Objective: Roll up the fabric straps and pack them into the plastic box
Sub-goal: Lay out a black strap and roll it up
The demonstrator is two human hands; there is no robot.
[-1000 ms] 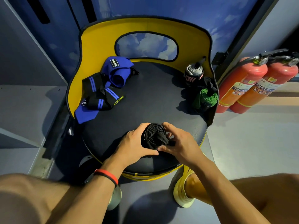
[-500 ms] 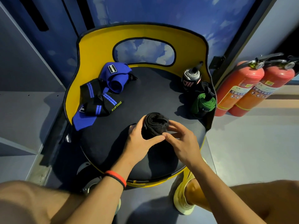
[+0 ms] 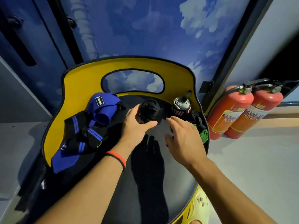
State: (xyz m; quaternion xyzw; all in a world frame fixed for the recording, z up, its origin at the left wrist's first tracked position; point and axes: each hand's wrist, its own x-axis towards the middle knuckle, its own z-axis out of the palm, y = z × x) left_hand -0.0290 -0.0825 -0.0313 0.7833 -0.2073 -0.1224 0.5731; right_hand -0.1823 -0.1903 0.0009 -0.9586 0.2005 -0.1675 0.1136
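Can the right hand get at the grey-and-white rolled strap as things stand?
Probably yes. The right hand is open and empty, hovering just short of the grey-and-white roll with nothing between them. The left hand grips the black roll off to the side, clear of that path.

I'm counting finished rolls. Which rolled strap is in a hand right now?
The plain black roll, gripped by the left hand. The grey-topped roll and the green roll sit at the right edge of the seat.
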